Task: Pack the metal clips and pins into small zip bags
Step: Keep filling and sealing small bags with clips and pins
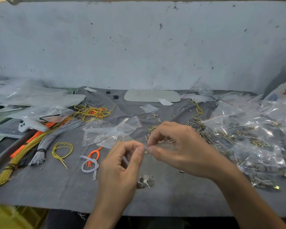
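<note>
Fingers (139,152) of the left hand (120,164) and right hand (180,146) pinch the top edge of a clear zip bag (148,169) hanging below them, clips and pins (145,180) in its bottom. Loose metal pieces (153,128) lie on the counter (56,187) just beyond the fingers.

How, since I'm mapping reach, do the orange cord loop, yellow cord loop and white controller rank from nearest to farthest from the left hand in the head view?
From the left hand:
1. orange cord loop, just to its left.
2. yellow cord loop, further left.
3. white controller, far left and further back.
</note>
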The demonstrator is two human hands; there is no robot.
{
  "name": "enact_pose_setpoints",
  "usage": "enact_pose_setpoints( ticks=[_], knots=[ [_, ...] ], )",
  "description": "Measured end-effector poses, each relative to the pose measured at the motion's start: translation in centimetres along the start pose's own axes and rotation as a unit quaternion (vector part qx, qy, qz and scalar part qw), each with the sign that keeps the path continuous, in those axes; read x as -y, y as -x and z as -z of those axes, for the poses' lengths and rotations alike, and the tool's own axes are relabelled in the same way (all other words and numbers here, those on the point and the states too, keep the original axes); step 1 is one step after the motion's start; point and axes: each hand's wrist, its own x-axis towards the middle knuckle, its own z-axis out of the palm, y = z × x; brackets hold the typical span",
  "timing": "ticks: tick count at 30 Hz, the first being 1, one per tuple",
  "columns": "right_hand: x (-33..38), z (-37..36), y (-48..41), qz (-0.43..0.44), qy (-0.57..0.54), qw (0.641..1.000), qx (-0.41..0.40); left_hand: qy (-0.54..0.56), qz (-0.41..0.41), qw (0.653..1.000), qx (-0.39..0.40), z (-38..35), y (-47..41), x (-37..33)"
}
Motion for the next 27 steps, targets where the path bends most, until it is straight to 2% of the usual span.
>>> enact_pose_setpoints(
  ticks=[12,21,27],
  knots=[
    [1.6,-0.5,1.3,0.032,0.109,0.992,-0.061,0.086,0.014,0.996,0.025,-0.7,0.6,-0.2],
    [0.9,0.2,2.5,0.030,0.118,0.988,-0.100,0.070,-0.007,0.996,0.051,-0.7,0.3,-1.4],
    [0.8,0.6,2.9,0.021,0.096,0.992,-0.081,0.065,-0.001,0.996,0.064,-0.8,0.3,-1.8]
  ],
)
